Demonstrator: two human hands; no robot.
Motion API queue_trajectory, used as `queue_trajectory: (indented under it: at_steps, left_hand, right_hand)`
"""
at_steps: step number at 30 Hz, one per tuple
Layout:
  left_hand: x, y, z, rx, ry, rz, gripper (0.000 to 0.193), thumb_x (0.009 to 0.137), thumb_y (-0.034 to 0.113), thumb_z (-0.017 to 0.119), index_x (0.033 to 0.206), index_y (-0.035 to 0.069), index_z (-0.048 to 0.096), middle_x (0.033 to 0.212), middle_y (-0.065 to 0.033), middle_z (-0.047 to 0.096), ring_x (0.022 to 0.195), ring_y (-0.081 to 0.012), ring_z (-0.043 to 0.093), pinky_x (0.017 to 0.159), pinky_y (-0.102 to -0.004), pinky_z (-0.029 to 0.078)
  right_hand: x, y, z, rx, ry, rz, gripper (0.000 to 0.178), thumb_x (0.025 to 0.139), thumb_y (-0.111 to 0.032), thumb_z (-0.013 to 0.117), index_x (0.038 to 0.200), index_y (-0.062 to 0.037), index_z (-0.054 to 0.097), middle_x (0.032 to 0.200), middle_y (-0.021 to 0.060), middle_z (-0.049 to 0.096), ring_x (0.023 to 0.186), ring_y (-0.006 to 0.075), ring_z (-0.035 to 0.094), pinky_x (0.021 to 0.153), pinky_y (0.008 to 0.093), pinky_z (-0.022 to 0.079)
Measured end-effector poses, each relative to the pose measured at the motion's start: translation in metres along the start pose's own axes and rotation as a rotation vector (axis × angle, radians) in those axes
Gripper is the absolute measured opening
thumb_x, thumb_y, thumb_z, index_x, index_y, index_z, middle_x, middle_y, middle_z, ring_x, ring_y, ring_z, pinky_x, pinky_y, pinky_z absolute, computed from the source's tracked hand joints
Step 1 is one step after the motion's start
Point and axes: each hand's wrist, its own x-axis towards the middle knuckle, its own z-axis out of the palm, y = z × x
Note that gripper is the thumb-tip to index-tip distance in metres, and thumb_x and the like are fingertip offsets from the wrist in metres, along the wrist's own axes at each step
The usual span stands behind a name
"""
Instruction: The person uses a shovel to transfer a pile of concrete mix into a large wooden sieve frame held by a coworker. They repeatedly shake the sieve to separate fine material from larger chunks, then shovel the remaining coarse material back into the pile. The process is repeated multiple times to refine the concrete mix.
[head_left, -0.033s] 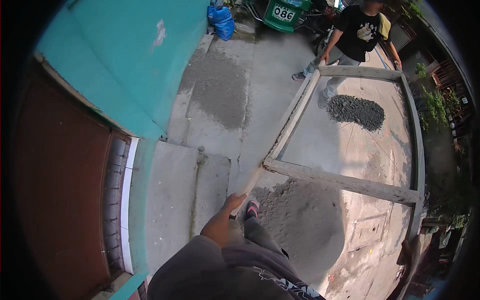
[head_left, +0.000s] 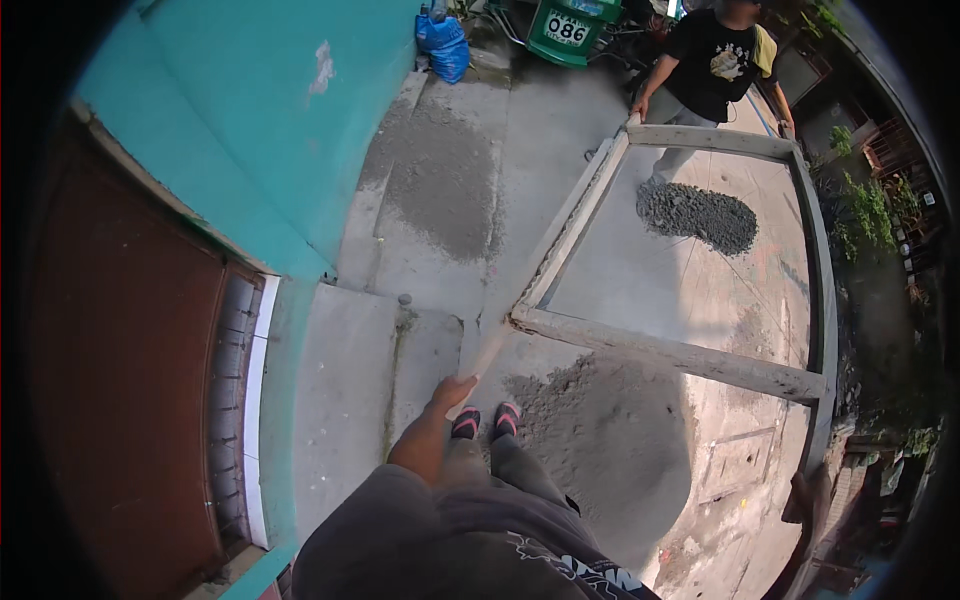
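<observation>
A large wooden sieve frame (head_left: 680,355) with a crossbar spans the space between me and a co-worker, held above the ground. My left hand (head_left: 455,391) is closed round the near end of its left rail. In shadow at the lower right, my right hand (head_left: 803,497) grips the right rail; its fingers show only dimly. A heap of dark coarse grit (head_left: 697,217) lies within the far section, apparently on fine mesh. At the far end, the co-worker's hands (head_left: 639,106) hold the frame's corners.
Fine grey sand (head_left: 610,450) is piled on the ground beside my feet (head_left: 485,420), under the near section. More sand (head_left: 440,180) is spread along the teal wall (head_left: 270,120). A blue bag (head_left: 444,48) and a green vehicle (head_left: 570,32) stand at the back. Plants (head_left: 870,205) line the right.
The sieve frame and the grit in it have shifted left, along with my left hand. Both my feet now show. The co-worker has moved slightly left too.
</observation>
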Motion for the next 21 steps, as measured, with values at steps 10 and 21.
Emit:
queue_trajectory:
  at_steps: [10, 21]
  left_hand:
    - [-0.184, 0.155, -0.377, 0.373, 0.864, 0.145, 0.060, 0.063, 0.052, 0.055, 0.079, -0.006, 0.057, 0.073, -0.0217, 0.058, 0.074, -0.0293, 0.058, 0.064, -0.0374, 0.044]
    - [-0.068, -0.044, 0.000, -0.116, -0.049, 0.041, 0.056, 0.066, 0.046, 0.060, 0.095, -0.003, 0.055, 0.082, -0.0159, 0.058, 0.078, -0.0237, 0.057, 0.067, -0.0333, 0.042]
  right_hand:
    - [-0.065, -0.197, -0.026, 0.765, -0.180, -0.083, 0.040, 0.071, -0.026, 0.051, 0.093, 0.0057, 0.042, 0.081, 0.0237, 0.053, 0.072, 0.0329, 0.054, 0.067, 0.0375, 0.041]
    - [-0.053, -0.008, -0.015, 0.305, 0.085, 0.109, 0.033, 0.069, -0.010, 0.052, 0.096, 0.0032, 0.038, 0.076, 0.0223, 0.051, 0.069, 0.0331, 0.052, 0.064, 0.0391, 0.040]
